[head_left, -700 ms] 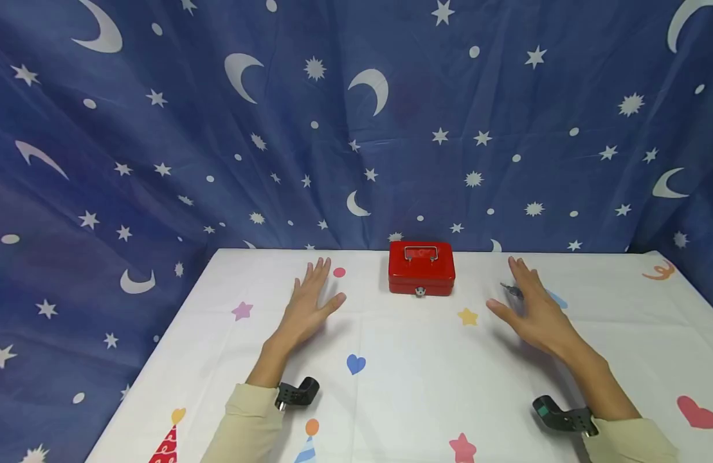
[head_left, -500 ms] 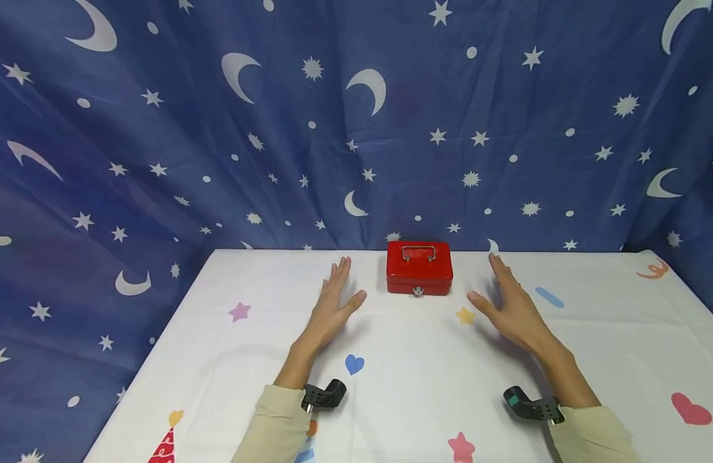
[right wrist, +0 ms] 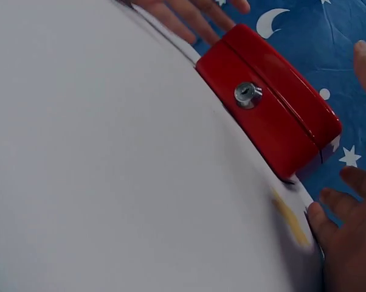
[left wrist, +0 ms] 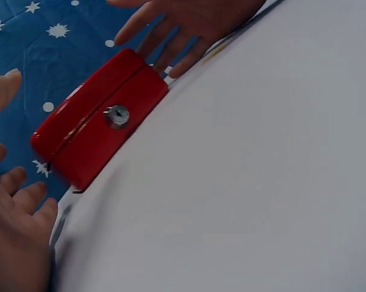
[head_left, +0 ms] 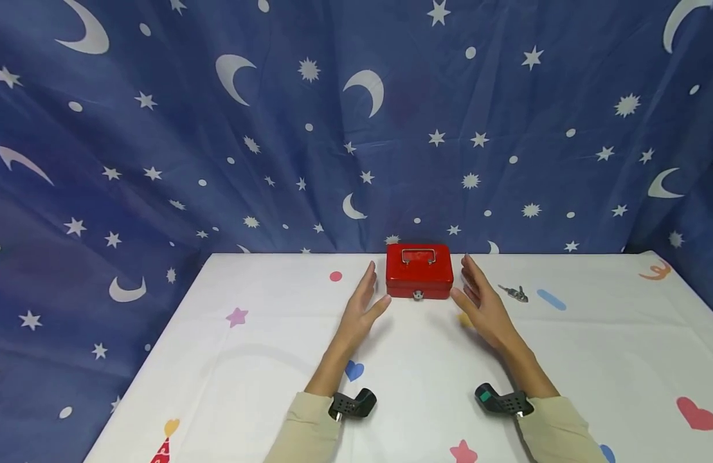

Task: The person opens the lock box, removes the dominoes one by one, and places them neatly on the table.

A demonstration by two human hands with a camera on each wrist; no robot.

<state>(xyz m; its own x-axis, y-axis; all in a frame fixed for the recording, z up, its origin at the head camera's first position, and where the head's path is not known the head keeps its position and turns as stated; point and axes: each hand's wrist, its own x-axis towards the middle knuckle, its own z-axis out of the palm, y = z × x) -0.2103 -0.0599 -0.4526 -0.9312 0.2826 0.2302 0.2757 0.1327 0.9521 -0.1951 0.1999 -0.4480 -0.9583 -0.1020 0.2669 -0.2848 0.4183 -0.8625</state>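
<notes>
A red metal cash box (head_left: pixel 418 273) stands at the back of the table, its lid down and its wire handle folded flat on top. Its round silver keyhole lock (left wrist: pixel 117 115) faces me, with no key in it. To the left of the box is my left hand (head_left: pixel 358 318), fingers extended and palm turned toward it. My right hand (head_left: pixel 487 312) mirrors this on the other side, fingertips close beside the box's right wall. Neither hand holds anything. A small bunch of keys (head_left: pixel 515 294) lies on the tabletop right of my right hand.
The table wears a white cloth (head_left: pixel 263 386) printed with coloured stars, hearts and party hats. Directly behind its far edge hangs a blue curtain (head_left: pixel 287 141) with white moons and stars. Each wrist carries a black strap-on camera, such as the left one (head_left: pixel 353 404).
Both hands have moved inward from wide apart, closing on the box from either side. The keys, earlier partly covered by the right hand, now show fully. The box has stayed in place.
</notes>
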